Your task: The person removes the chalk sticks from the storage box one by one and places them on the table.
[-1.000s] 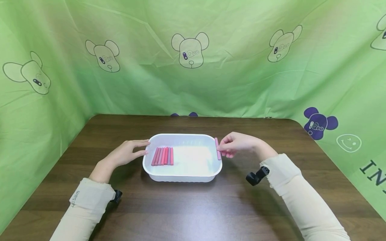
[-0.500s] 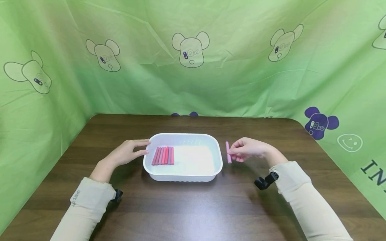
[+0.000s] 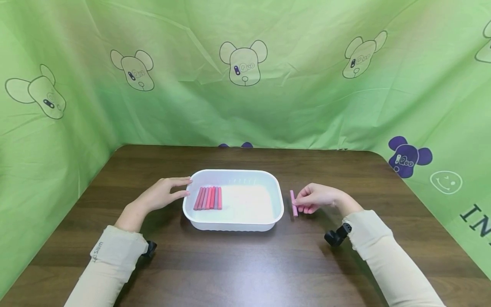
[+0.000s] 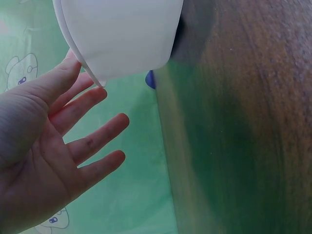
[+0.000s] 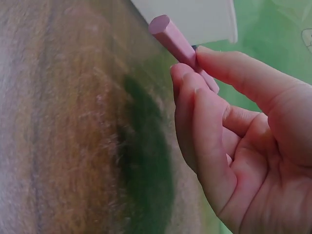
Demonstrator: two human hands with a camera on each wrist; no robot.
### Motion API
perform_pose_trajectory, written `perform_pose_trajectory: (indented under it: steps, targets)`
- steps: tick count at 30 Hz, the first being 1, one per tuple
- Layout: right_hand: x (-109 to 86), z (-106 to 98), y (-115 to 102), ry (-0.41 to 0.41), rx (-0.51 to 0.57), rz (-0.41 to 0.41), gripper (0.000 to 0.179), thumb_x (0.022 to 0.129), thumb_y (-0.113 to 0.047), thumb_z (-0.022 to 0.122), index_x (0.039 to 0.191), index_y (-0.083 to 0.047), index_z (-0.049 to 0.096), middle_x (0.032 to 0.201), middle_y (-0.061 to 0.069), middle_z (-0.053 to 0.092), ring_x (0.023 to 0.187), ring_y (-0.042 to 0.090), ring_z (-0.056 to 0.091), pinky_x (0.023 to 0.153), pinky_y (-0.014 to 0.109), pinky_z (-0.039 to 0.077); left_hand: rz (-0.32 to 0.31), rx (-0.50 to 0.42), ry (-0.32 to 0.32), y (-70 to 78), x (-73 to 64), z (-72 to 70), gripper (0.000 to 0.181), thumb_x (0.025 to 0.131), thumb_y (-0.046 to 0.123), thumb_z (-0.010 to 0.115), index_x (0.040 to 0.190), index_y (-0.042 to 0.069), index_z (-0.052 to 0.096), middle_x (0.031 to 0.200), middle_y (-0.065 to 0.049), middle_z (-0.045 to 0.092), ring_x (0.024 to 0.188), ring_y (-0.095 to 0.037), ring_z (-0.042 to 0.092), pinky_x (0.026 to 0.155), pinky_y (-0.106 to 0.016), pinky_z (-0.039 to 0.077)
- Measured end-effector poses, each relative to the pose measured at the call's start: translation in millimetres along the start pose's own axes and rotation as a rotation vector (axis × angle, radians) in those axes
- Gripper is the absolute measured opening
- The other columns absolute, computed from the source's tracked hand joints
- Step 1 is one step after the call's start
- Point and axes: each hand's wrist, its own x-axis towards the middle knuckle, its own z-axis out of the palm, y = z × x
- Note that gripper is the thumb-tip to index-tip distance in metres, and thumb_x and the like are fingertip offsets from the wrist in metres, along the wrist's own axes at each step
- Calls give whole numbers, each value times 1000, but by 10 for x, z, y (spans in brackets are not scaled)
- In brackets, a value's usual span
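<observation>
My right hand pinches a pink stick between thumb and fingertips, just right of a white plastic tray. In the right wrist view the stick has flat facets and a blunt end, with the thumb on one side and the fingers curled against the other. My left hand rests with extended fingers and thumb on the tray's left rim; in the left wrist view its lower fingers are spread below the rim. Inside the tray, several pink, red and mauve sticks lie side by side at the left.
The tray stands on a brown wooden table. A green cloth with printed bear heads hangs behind and at both sides. Black cameras are strapped to both wrists.
My right hand has drawn the pink stick away from the tray's right rim, first to the right, then a little nearer to me. The left hand stays on the rim.
</observation>
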Motion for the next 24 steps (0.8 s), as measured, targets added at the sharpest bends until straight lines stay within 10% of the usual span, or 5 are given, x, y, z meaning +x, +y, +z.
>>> perform_pose_trajectory:
  steps: [24]
  targets:
    - [62, 70, -5, 61, -63, 94, 21, 87, -20, 63, 71, -7, 65, 57, -7, 59, 47, -2, 51, 47, 11, 45, -7, -10, -2, -12, 0, -2, 45, 91, 21, 60, 130, 0, 53, 137, -17, 51, 130, -38, 43, 107, -52, 36]
